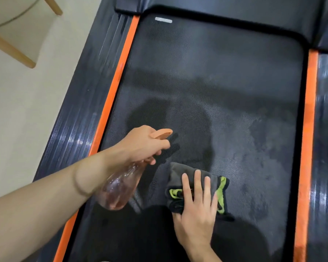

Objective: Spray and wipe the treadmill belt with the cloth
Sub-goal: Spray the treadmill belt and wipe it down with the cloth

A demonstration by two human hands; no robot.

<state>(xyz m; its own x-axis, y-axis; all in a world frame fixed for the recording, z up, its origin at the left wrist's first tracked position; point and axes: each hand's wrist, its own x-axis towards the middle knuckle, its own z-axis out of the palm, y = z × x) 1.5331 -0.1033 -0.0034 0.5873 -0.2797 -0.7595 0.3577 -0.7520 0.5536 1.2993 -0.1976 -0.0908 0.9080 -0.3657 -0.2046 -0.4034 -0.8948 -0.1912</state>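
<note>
The black treadmill belt [225, 76] fills the middle of the head view, with damp patches across its centre. My left hand [142, 142] grips a clear pink spray bottle [119, 188] by its neck, and the orange nozzle [162, 133] points toward the belt. My right hand [196, 210] lies flat, fingers spread, on a folded grey cloth with green trim [184, 172] that rests on the belt just right of the bottle.
Orange strips run along the belt's left edge [119, 76] and right edge [309, 114], with dark ribbed side rails [80, 120] outside them. The black motor cover [225, 8] closes the far end. A wooden chair leg [9, 48] stands on the pale floor at upper left.
</note>
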